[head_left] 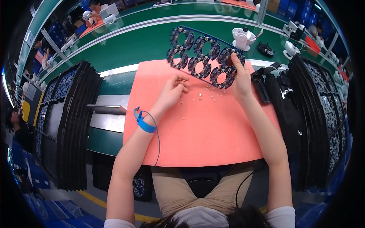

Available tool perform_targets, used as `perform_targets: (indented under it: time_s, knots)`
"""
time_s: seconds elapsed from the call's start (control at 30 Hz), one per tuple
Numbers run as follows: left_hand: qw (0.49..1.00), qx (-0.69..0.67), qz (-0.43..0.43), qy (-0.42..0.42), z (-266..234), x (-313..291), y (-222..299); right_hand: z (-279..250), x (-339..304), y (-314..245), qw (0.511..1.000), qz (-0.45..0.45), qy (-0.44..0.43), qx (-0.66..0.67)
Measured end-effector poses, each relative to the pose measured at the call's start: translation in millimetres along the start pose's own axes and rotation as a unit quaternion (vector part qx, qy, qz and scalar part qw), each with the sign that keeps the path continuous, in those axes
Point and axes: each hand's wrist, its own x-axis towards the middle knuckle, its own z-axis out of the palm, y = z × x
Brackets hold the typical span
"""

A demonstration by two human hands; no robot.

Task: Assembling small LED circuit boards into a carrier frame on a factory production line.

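Observation:
My right hand [242, 81] grips the right end of a dark circuit board panel [207, 69], its thumb on the top face. The panel is tilted and raised above the far part of a pink mat [201, 133]. Two rows of ring-shaped boards make it up, with small parts on them. My left hand [175, 90] is just below the panel's left side, apart from it, fingers loosely curled and nothing visible in them. A blue wrist strap [146, 124] with a cord is on my left wrist. Small pale crumbs [200, 95] lie scattered on the mat beneath the panel.
Stacked black trays [72, 125] of circuit boards stand at left, with more trays [317, 95] at right. A bent metal plate [108, 109] lies left of the mat. Beyond it are a white device [243, 40] and a black round part [265, 49]. People work farther off.

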Motion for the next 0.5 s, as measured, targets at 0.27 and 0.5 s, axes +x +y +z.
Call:
perform_targets:
  time_s: [0.27,0.5]
  knots:
    - [0.999,-0.048,0.012,-0.008,2,2,-8,4,-13,-6,0.939,-0.019,-0.321,-0.120]
    - [0.990,-0.045,0.131,0.022,5,2,-12,0,-16,-12,0.928,0.032,-0.360,-0.088]
